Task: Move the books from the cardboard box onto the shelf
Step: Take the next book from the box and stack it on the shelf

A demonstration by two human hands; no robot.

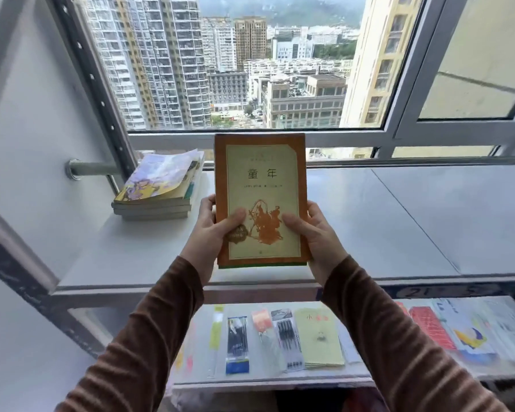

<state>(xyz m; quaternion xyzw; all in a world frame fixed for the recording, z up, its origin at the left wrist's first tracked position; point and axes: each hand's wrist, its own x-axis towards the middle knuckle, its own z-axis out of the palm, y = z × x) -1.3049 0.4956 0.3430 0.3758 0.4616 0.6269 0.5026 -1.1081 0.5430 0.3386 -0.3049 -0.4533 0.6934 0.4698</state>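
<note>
Book: an orange-bordered book [260,200] with a cream cover, held upright above the white shelf top [369,221].
Left hand [213,230]: clamped on its lower left edge, thumb across the cover.
Right hand [315,233]: clamped on its lower right edge.
Stack: books [158,188] lie flat, left of the grip.
Lower shelf: pen packs [289,340] below the hands.
</note>
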